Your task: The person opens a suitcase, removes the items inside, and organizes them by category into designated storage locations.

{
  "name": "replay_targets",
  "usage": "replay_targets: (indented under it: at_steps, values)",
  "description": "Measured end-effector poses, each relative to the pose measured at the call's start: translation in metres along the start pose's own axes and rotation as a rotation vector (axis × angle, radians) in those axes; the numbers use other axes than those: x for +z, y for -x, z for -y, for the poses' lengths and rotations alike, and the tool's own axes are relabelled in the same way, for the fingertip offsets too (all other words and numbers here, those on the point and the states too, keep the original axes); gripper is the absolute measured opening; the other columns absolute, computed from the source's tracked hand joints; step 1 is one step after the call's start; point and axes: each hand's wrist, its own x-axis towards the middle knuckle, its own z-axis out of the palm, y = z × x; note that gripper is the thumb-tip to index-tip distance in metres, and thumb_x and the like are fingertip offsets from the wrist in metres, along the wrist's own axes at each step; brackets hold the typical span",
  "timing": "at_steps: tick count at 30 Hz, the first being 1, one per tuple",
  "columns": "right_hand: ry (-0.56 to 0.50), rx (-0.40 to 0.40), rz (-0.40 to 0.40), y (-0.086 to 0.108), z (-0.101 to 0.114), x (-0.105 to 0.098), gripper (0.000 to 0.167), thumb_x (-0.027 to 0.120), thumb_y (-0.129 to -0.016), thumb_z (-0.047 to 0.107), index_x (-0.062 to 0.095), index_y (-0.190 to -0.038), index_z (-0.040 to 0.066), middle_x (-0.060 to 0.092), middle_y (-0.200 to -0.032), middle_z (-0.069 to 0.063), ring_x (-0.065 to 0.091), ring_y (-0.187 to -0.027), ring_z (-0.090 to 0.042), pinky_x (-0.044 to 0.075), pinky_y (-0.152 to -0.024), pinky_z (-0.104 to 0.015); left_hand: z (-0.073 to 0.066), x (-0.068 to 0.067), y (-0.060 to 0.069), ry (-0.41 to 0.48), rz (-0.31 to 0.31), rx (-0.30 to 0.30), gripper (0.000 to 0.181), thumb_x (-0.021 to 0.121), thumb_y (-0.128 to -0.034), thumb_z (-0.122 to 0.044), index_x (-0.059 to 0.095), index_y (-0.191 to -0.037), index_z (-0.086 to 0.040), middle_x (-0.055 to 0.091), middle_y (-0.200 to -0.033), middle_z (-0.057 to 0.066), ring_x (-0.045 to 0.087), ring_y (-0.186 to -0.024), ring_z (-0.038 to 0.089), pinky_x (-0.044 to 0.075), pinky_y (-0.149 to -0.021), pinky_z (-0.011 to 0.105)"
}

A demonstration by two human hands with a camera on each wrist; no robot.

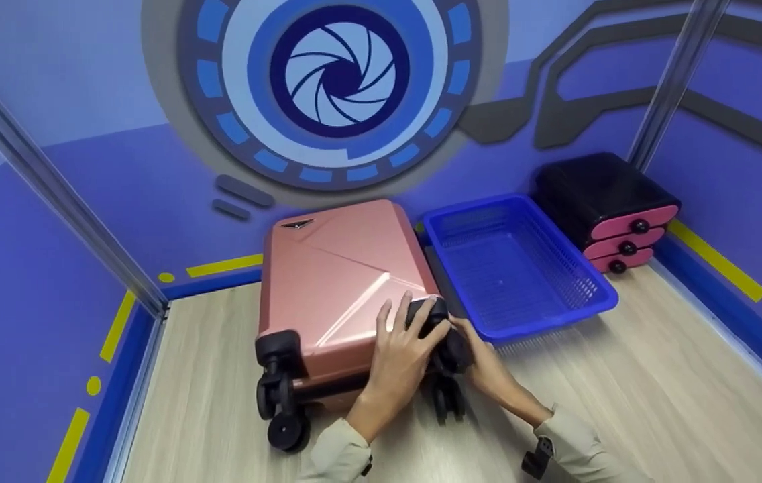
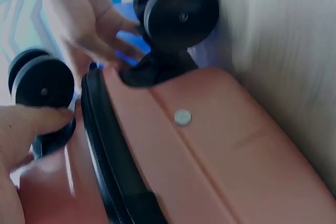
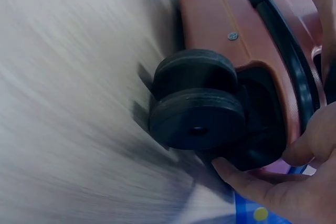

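Note:
A pink hard-shell suitcase [image 1: 341,282] lies flat, its black double wheels facing the person. My left hand [image 1: 400,355] rests spread on its near right corner, fingers over the black wheel mount [image 1: 429,310]. In the left wrist view the thumb of the left hand [image 2: 21,135] touches the upper wheel's mount. My right hand [image 1: 488,369] is at the suitcase's right side, its fingers partly hidden behind the wheel. In the right wrist view, the fingers of the right hand [image 3: 283,182] touch the housing by the lower wheel [image 3: 197,119].
Right of the suitcase is a blue plastic basket [image 1: 481,329] with perforated sides. Behind it, at the right, stands a black box with pink drawer fronts [image 1: 632,225]. Blue printed walls [image 1: 119,181] border the wood-patterned surface [image 1: 193,389].

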Motion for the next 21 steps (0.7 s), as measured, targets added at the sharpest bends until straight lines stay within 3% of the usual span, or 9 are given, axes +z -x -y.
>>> replay_targets:
  at_steps: [2,7,12,16,21]
  values:
    - [0.008,-0.016,0.008,0.001,0.001,-0.003,0.074,0.060,-0.076,-0.025,0.051,-0.145,0.001,0.066,-0.139,-0.017,0.065,-0.122,-0.036,0.053,-0.102,-0.054,-0.001,0.002,-0.006,-0.023,0.016,0.027,0.042,0.073,-0.0852,-0.013,0.074,-0.122,-0.032,0.062,-0.146,0.005,0.056,-0.136,0.041,0.045,-0.109,0.058]
    - [-0.010,-0.024,0.046,0.002,0.001,-0.007,0.069,0.076,-0.084,-0.009,0.049,-0.147,-0.002,0.064,-0.140,-0.024,0.063,-0.124,-0.040,0.050,-0.104,-0.060,0.000,0.004,-0.012,-0.002,0.025,0.061,0.037,0.073,-0.0849,-0.011,0.076,-0.117,-0.029,0.064,-0.144,0.005,0.058,-0.134,0.040,0.047,-0.108,0.056]
    - [0.026,-0.048,0.038,0.005,0.001,-0.009,0.069,0.074,-0.086,-0.006,0.047,-0.150,0.000,0.065,-0.139,-0.021,0.067,-0.111,-0.027,0.055,-0.097,-0.052,-0.001,0.001,-0.013,0.075,-0.021,0.056,0.039,0.075,-0.0786,-0.007,0.077,-0.113,-0.025,0.067,-0.140,0.006,0.059,-0.132,0.040,0.046,-0.106,0.060]
    - [0.047,-0.042,0.010,0.003,0.005,-0.006,0.061,0.066,-0.090,-0.009,0.051,-0.149,-0.002,0.066,-0.138,-0.021,0.068,-0.107,-0.026,0.056,-0.094,-0.049,0.004,-0.009,-0.015,0.150,-0.077,0.036,0.041,0.073,-0.0761,-0.002,0.077,-0.111,-0.023,0.067,-0.139,0.006,0.060,-0.131,0.039,0.045,-0.105,0.064]
    - [-0.017,0.043,-0.046,-0.003,0.010,-0.004,0.047,0.065,-0.094,-0.010,0.060,-0.140,-0.005,0.067,-0.136,-0.023,0.064,-0.124,-0.040,0.051,-0.104,-0.057,0.010,-0.029,-0.016,0.208,-0.147,-0.011,0.045,0.075,-0.0729,0.002,0.077,-0.110,-0.023,0.067,-0.138,0.005,0.061,-0.130,0.034,0.045,-0.107,0.062]
